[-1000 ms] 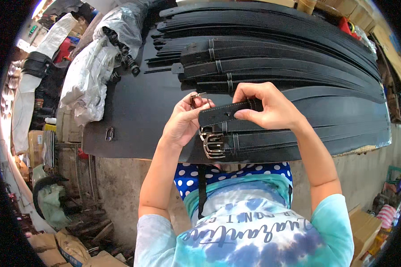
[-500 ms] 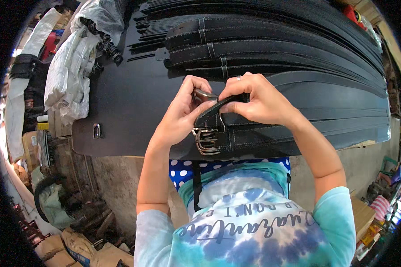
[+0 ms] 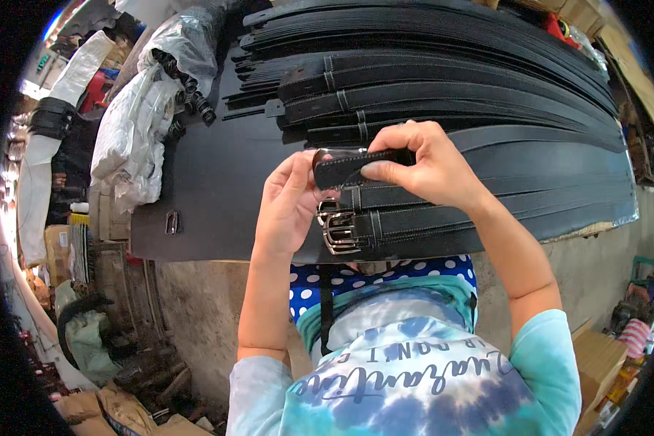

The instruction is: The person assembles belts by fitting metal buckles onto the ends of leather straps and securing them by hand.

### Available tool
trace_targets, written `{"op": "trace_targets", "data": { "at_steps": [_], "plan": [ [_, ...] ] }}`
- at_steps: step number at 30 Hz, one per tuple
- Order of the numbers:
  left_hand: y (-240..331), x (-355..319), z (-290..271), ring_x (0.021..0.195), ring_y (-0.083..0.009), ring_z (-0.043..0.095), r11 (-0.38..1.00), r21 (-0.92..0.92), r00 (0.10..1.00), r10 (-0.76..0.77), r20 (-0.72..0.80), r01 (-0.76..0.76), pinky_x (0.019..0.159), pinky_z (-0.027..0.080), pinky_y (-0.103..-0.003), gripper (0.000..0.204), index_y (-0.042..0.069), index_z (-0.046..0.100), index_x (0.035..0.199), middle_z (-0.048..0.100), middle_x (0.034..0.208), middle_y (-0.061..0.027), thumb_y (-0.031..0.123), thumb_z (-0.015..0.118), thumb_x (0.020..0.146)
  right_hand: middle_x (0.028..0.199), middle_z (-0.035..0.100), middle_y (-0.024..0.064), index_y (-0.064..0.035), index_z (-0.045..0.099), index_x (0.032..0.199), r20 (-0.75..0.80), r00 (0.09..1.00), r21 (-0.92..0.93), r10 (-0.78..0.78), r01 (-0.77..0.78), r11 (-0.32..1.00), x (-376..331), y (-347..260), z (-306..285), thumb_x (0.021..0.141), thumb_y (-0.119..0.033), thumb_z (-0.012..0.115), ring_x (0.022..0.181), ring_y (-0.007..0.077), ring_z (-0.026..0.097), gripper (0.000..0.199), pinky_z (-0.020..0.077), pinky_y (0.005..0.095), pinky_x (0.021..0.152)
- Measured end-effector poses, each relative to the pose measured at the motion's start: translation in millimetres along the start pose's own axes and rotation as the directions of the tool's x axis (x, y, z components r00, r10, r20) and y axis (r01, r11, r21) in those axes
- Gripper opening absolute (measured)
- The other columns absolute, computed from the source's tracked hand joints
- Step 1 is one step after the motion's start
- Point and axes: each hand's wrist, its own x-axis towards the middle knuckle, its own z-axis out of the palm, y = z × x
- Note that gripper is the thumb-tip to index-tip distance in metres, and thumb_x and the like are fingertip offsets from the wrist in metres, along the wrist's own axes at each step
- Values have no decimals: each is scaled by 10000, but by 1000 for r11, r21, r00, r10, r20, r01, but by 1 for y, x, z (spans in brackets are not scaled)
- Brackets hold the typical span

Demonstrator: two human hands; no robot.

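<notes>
Hands meet above the table (image 3: 218, 189): your right hand (image 3: 425, 163) pinches a black belt end (image 3: 360, 163), your left hand (image 3: 287, 207) closes on its near tip. Just below lie belts with metal buckles (image 3: 338, 229); beyond, a stack of black belts (image 3: 443, 80); left, plastic-wrapped bundles (image 3: 134, 138).

Black belts (image 3: 443, 94) with silver buckles (image 3: 338, 229); blue-and-white tie-dye shirt (image 3: 414, 378); blue cloth (image 3: 385, 272) with white dots.

belt end (image 3: 360, 163) partly under fingers (image 3: 385, 168), belt stack (image 3: 487, 80) cut off
</notes>
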Motion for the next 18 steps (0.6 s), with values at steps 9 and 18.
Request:
{"op": "trace_targets", "data": {
  "at_steps": [9, 18],
  "plan": [
    [-6, -16, -11, 720, -86, 560, 986, -44, 985, 165, 59, -162, 626, 472, -238, 91, 47, 611, 922, 590, 894, -10, 136, 592, 927, 687, 624, 46, 11, 688, 817, 76, 991, 25, 110, -112, 993, 2, -3, 3, 710, -63, 745, 649, 112, 542, 142, 410, 258, 625],
    [-5, -7, -11, 833, -129, 583, 998, -66, 980, 0, 199, 13, 720, 504, -289, 191, 53, 553, 903, 549, 881, -18, 204, 666, 871, 712, 657, 89, 15, 682, 807, 64, 998, 120, 8, -16, 993, -11, 0, -7, 684, -66, 757, 676, 175, 599, 165, 437, 307, 648]
  ]
}}
